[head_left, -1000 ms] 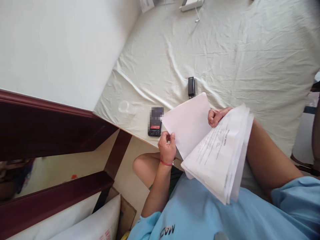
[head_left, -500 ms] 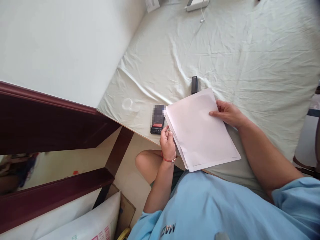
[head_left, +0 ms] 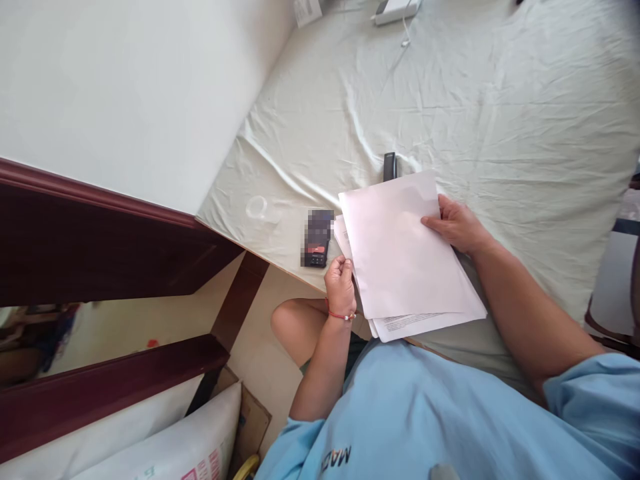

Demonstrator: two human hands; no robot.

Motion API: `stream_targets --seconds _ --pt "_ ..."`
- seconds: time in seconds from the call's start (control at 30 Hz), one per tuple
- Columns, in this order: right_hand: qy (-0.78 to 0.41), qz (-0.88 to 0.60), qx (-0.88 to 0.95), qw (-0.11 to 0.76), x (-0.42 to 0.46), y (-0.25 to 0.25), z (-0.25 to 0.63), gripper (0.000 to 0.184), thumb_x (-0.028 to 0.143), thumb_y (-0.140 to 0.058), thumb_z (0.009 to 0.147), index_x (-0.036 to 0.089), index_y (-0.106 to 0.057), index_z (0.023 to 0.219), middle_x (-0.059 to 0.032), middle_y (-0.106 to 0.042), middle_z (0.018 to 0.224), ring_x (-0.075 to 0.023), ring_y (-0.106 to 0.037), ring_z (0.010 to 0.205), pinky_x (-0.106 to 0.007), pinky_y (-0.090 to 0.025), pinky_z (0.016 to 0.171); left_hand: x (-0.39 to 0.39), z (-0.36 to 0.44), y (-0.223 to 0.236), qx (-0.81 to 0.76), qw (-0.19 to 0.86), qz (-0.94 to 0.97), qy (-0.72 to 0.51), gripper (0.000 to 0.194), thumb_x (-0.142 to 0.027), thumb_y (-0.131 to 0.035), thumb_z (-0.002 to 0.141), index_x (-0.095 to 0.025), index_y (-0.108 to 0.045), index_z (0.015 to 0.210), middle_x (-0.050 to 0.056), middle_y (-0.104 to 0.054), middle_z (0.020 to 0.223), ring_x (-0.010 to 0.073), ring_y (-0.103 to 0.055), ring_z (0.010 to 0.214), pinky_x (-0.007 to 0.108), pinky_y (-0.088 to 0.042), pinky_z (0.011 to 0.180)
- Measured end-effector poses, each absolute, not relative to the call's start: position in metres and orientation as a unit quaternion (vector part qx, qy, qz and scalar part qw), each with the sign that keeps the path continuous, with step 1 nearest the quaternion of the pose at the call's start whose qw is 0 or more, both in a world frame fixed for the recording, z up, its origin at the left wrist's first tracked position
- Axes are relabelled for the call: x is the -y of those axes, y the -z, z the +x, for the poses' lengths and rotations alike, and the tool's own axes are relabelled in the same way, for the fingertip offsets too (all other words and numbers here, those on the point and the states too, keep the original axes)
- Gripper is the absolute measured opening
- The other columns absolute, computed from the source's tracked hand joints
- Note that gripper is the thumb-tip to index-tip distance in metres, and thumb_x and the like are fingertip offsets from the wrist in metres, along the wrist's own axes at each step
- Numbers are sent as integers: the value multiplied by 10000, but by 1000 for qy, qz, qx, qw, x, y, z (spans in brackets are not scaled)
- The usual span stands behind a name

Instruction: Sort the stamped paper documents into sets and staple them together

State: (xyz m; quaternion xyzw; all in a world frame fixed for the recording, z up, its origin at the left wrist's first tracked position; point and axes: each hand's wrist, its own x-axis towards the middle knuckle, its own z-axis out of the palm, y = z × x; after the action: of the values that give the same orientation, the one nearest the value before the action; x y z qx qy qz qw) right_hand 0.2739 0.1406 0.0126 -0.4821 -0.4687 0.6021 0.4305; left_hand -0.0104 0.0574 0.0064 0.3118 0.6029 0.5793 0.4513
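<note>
Several loose sheets of paper lie in a stack between my hands, over the near edge of the cloth-covered table. The top sheet looks blank and is shifted upward, so printed lines show on the sheet beneath at the bottom edge. My right hand pinches the right edge, thumb on top and fingers under. My left hand is closed at the left edge, its fingertips on the lower sheets. A red string bracelet circles the left wrist. Just left of the stack lies a phone; a black stapler-like object is partly covered behind it.
A pale green wrinkled cloth covers the table. A clear round plastic piece lies near the left edge. Far back sits a white device with a cord. Dark red wooden furniture and a white sack stand at left.
The top sheet has slid up and slightly right over the others, uncovering printed text at the bottom and paper corners at the left. Both hands have shifted slightly with the stack.
</note>
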Motion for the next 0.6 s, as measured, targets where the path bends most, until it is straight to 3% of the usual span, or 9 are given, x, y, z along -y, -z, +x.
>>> stream_targets --seconds 0.13,0.2,0.3,0.47,0.6 --pt "-574 -504 480 431 -140 -11 273 395 415 -770 818 197 -687 1136 -52 -744 981 -214 -687 823 -319 -547 684 -58 -10 -5 -606 447 292 -589 548 -608 -928 699 -190 -668 938 7 -709 874 152 -645 801 265 -532 777" --pt "-500 -539 520 434 -140 -12 274 265 432 -721 861 190 -675 959 -34 -685 854 -175 -612 747 -293 -467 642 -58 -11 -3 -611 446 284 -589 581 -644 -924 693 -198 -634 927 -5 -686 853 146 -630 782 265 -527 773" --pt "-392 -587 568 423 -142 -13 276 299 426 -672 902 197 -555 749 -10 -546 693 -132 -465 655 -293 -350 604 -57 -13 -1 -606 430 305 -595 594 -695 -884 736 -218 -578 915 -30 -621 814 139 -590 760 258 -503 751" --pt "-400 -585 579 404 -143 -17 276 252 432 -669 875 214 -567 798 -27 -616 753 -156 -516 680 -305 -381 621 -55 -17 5 -613 391 379 -573 554 -738 -749 879 -234 -524 927 -33 -540 812 144 -527 749 261 -476 743" --pt "-399 -593 579 392 -143 -19 277 328 489 -692 849 229 -519 748 -31 -605 730 -167 -505 672 -308 -377 601 -55 -20 8 -627 367 428 -537 475 -693 -659 975 -230 -557 996 11 -623 905 184 -604 850 291 -504 803"
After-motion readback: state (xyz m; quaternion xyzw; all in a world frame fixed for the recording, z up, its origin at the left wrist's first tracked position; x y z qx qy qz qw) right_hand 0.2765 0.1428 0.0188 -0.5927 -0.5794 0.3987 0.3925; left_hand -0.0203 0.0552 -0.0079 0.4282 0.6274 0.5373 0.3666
